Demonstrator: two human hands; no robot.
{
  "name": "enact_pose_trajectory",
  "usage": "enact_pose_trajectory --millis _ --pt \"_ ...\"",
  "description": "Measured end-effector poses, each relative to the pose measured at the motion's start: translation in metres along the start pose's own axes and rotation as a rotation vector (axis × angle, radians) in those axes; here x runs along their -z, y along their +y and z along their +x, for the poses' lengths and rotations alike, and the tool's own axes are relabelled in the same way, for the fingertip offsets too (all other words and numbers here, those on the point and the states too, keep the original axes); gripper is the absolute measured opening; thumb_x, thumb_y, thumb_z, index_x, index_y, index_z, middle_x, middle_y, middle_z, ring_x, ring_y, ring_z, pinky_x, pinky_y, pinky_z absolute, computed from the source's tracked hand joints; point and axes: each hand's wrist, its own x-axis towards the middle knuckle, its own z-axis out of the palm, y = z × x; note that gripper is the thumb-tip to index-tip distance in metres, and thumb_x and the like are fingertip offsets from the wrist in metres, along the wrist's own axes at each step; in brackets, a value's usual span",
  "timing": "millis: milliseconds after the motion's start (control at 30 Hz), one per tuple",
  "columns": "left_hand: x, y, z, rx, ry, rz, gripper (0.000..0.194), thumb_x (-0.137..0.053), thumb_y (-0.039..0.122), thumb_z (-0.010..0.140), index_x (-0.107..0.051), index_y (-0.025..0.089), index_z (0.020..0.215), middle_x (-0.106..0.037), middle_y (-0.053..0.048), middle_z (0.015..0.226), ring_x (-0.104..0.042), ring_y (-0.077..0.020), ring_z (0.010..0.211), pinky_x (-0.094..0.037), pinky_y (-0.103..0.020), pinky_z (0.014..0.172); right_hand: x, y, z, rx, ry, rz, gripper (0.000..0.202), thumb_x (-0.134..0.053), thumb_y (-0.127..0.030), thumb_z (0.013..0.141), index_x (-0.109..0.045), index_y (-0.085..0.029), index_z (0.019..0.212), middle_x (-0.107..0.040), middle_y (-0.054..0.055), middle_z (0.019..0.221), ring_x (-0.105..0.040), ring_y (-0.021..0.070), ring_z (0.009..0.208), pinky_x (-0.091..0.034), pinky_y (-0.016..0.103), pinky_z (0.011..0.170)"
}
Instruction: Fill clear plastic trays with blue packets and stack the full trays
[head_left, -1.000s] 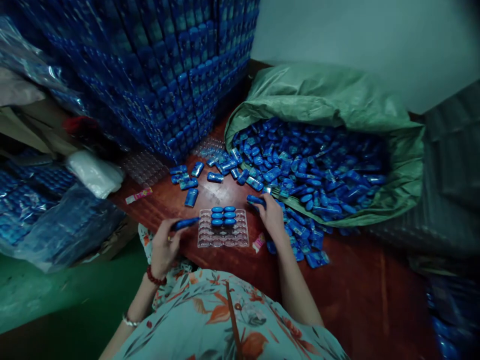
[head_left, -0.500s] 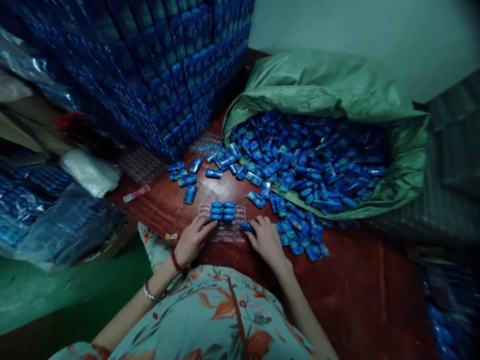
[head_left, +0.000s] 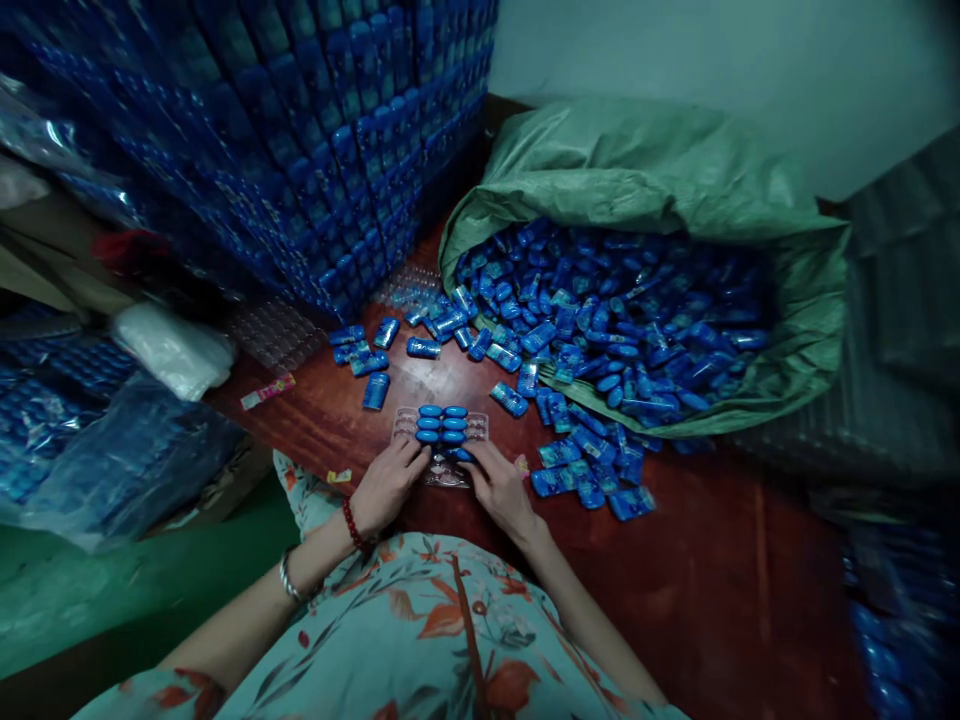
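Note:
A clear plastic tray (head_left: 444, 476) with moulded hollows lies on the table in front of me. Short rows of glossy blue oval containers (head_left: 430, 424) fill its middle columns. My left hand (head_left: 391, 480) grips the tray's left side, fingers bent over the edge and thumb near the middle. From the right, my right hand (head_left: 504, 492) reaches over the tray, its fingers closed on another blue container (head_left: 459, 454) just below the filled rows. The fingers partly hide that container and the tray's lower hollows.
A green sack (head_left: 637, 190) spills many blue containers onto the red-brown table (head_left: 712, 560). Loose containers (head_left: 592, 445) lie right of the tray. Tall blue packed stacks (head_left: 300, 150) stand at the back left. More clear trays (head_left: 274, 335) and a white plastic bag (head_left: 174, 348) are at left.
My right hand has moved left and brought the blue container from the tray's right side to its middle, below the filled rows. My left hand stays at the tray's left side.

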Motion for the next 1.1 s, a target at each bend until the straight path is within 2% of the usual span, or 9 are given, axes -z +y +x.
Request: enact_pose_trajectory --millis 200,400,533,600,767,833,900,1000,1100 --pt "0.003 0.007 0.019 -0.046 -0.192 0.035 0.023 -0.04 0.009 0.087 -0.057 0.015 0.102 -0.056 -0.009 0.092 -0.051 -0.0216 0.089 -0.047 -0.035 0.078 -0.002 -0.027 0.011 0.084 -0.242 -0.507 0.033 -0.037 -0.005 0.086 -0.058 -0.017 0.108 -0.059 0.01 0.089 -0.057 0.0215 0.083 -0.046 0.034 0.073" --pt "-0.002 -0.006 0.008 -0.059 0.054 -0.074 0.029 -0.046 0.015 0.088 -0.053 0.019 0.116 -0.057 -0.009 0.104 -0.052 -0.0202 0.093 -0.046 -0.034 0.08 -0.003 -0.036 0.021 0.072 -0.269 -0.635 0.028 -0.045 -0.01 0.086 -0.059 -0.022 0.107 -0.06 0.008 0.091 -0.058 0.0198 0.078 -0.044 0.032 0.072" --pt "-0.004 -0.042 0.006 0.258 0.386 -0.188 0.024 -0.045 0.024 0.089 -0.057 0.018 0.109 -0.059 -0.009 0.1 -0.055 -0.0191 0.092 -0.046 -0.033 0.081 0.002 -0.021 0.01 0.092 -0.125 -0.544 0.033 -0.045 -0.03 0.091 -0.053 -0.024 0.123 -0.061 0.007 0.086 -0.059 0.0182 0.077 -0.043 0.028 0.069" --pt "-0.005 -0.068 0.014 0.49 0.444 -0.137 0.027 -0.048 0.03 0.088 -0.056 0.015 0.109 -0.06 -0.011 0.097 -0.056 -0.0217 0.089 -0.046 -0.036 0.081 0.008 -0.01 0.009 0.013 0.002 -0.493 0.034 -0.04 -0.033 0.093 -0.053 -0.023 0.123 -0.061 0.007 0.088 -0.059 0.0174 0.077 -0.043 0.027 0.068" --pt "-0.005 -0.11 0.044 0.738 0.107 -0.026 0.052 -0.064 0.034 0.074 -0.05 0.011 0.119 -0.064 -0.016 0.097 -0.061 -0.0296 0.086 -0.047 -0.04 0.076 0.024 0.031 0.032 -0.336 0.222 -0.614 0.032 -0.042 -0.034 0.09 -0.056 -0.018 0.114 -0.056 0.012 0.095 -0.056 0.0237 0.084 -0.044 0.032 0.067" --pt "-0.003 -0.11 0.049 0.727 -0.006 -0.042 0.049 -0.065 0.027 0.072 -0.051 0.014 0.117 -0.065 -0.015 0.098 -0.062 -0.0305 0.087 -0.047 -0.039 0.074 0.028 0.046 0.042 -0.393 0.204 -0.645 0.028 -0.049 -0.033 0.086 -0.056 -0.016 0.107 -0.054 0.012 0.092 -0.054 0.0258 0.087 -0.044 0.034 0.067" --pt "0.0 -0.102 0.045 0.682 0.007 -0.087 0.039 -0.061 0.023 0.073 -0.056 0.017 0.112 -0.066 -0.013 0.099 -0.063 -0.0294 0.089 -0.047 -0.038 0.077 0.028 0.056 0.045 -0.396 0.163 -0.612 0.026 -0.053 -0.031 0.084 -0.054 -0.016 0.104 -0.053 0.012 0.093 -0.054 0.0256 0.088 -0.044 0.034 0.069" --pt "0.008 -0.085 0.024 0.655 0.174 -0.273 0.028 -0.054 0.029 0.079 -0.059 0.018 0.104 -0.067 -0.009 0.095 -0.063 -0.0246 0.087 -0.048 -0.035 0.078 0.027 0.062 0.034 -0.398 0.128 -0.501 0.028 -0.054 -0.032 0.082 -0.05 -0.016 0.105 -0.051 0.011 0.099 -0.054 0.0258 0.091 -0.045 0.036 0.072" --pt "0.015 -0.063 -0.003 0.762 0.364 -0.503 0.03 -0.055 0.041 0.078 -0.061 0.017 0.095 -0.066 -0.005 0.089 -0.062 -0.0198 0.082 -0.049 -0.032 0.076 0.028 0.061 0.014 -0.426 0.105 -0.362 0.03 -0.055 -0.031 0.079 -0.047 -0.017 0.105 -0.052 0.011 0.101 -0.055 0.026 0.092 -0.046 0.038 0.076"
